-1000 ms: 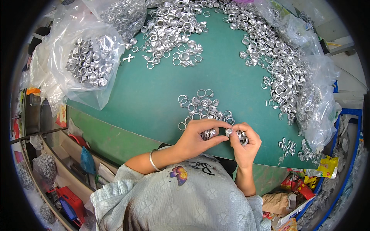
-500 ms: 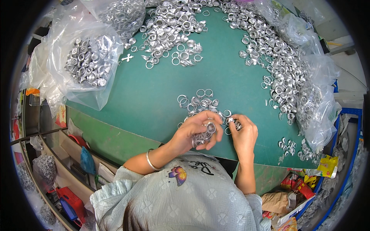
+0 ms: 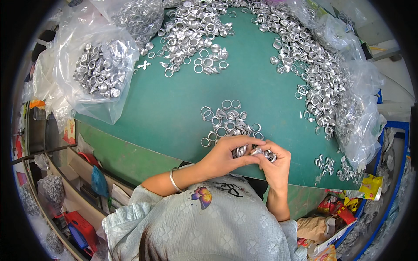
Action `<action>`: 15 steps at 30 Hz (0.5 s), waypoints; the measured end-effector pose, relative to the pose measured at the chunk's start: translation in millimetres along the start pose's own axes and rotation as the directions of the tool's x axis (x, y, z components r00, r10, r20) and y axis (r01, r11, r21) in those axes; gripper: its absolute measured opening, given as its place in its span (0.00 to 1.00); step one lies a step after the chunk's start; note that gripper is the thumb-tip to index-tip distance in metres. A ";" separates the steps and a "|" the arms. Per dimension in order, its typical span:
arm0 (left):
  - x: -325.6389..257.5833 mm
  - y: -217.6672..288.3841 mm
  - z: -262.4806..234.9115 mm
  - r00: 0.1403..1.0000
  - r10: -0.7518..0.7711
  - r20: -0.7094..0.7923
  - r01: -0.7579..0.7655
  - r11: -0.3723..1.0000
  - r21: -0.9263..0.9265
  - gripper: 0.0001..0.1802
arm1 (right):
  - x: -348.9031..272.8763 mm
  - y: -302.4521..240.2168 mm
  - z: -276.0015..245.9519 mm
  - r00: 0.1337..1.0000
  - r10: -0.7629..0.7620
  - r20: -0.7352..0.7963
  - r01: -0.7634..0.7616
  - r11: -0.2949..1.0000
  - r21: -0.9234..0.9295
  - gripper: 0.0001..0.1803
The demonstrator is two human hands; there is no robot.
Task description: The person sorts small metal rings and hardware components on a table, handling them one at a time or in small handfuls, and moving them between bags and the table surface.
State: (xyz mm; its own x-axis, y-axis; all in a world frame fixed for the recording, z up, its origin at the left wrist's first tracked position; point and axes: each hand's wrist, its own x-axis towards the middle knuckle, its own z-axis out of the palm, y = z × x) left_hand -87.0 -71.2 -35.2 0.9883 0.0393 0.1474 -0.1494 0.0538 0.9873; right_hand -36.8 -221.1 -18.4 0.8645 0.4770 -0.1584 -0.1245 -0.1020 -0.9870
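Both hands meet over the near edge of the green table. My left hand is curled around several silver rings, its thumb and forefinger reaching to the fingers of the other hand. My right hand is closed on several more rings, which show between thumb and fingers. One ring sits between the two hands at the fingertips. Just beyond them lies a small loose pile of silver rings on the table. The fingers partly hide how many rings each hand holds.
A large heap of rings lies at the far middle, and another heap runs down the right side. An open plastic bag of rings stands at the left. Two small clusters lie near the right front edge of the green table.
My left hand has turned over and moved right, closing around its rings and meeting my right hand. My right hand has shifted slightly down, nearer to me.
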 end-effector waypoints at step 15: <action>1.4 0.9 -17.7 0.910 -0.410 0.059 0.298 0.550 -0.780 0.10 | 20.6 22.6 -11.3 0.951 -0.272 -0.149 0.060 0.634 -0.771 0.07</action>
State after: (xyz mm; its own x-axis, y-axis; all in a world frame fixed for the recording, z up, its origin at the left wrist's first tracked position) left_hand -86.3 -53.4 -35.1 0.9627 -0.0449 -0.2667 0.1882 0.8195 0.5413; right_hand -16.3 -223.4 -43.6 0.9285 0.3507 0.1217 0.3482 -0.7090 -0.6132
